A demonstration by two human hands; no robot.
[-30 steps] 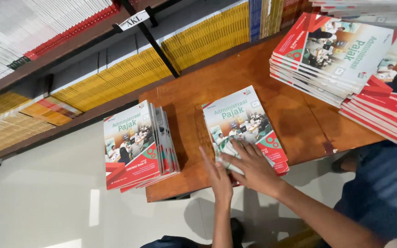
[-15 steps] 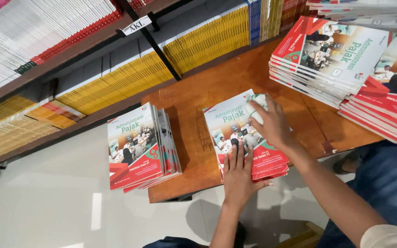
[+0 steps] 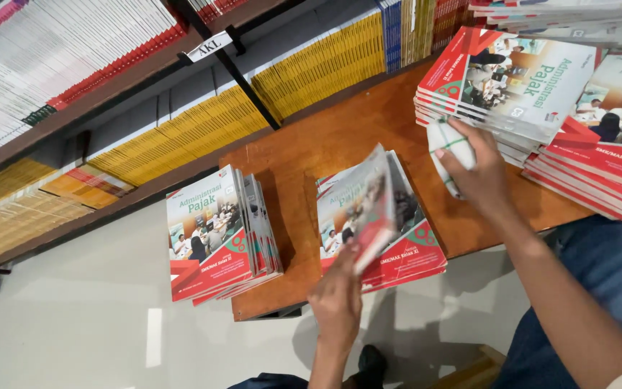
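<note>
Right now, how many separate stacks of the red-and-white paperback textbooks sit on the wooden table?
4: one at the table's left edge, one in the middle under the left hand, and two at the upper right. Others may lie outside the frame.

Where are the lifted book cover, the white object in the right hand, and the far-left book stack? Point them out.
lifted book cover [image 3: 368, 209], head view, middle of the blurred raised cover.
white object [image 3: 446, 148], head view, its upper visible part.
far-left book stack [image 3: 206, 234], head view, top cover.

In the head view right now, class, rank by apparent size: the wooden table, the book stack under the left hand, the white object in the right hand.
1. Wooden table
2. Book stack
3. White object, partly hidden by the right hand's fingers
</note>
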